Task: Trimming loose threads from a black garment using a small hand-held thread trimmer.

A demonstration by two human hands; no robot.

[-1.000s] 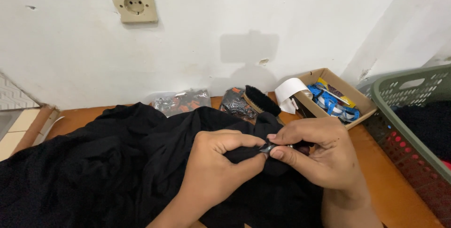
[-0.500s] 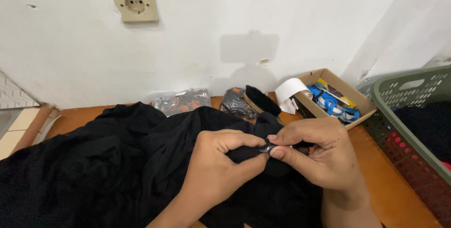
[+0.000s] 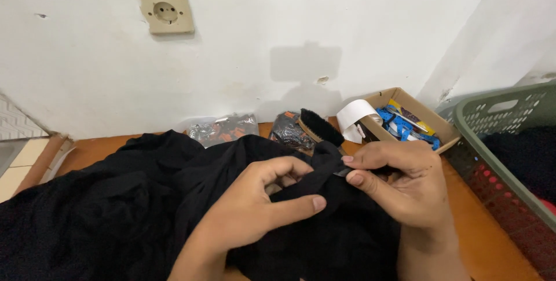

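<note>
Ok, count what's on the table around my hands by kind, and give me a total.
Black garment: 1
Brush: 1
Cardboard box: 1
Plastic packets: 2
Laundry basket: 1
Total: 6

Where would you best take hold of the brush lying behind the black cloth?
Probably by the wooden back of the brush, coming from above and behind: the black garment and both hands, left hand and right hand, block its near side.
</note>
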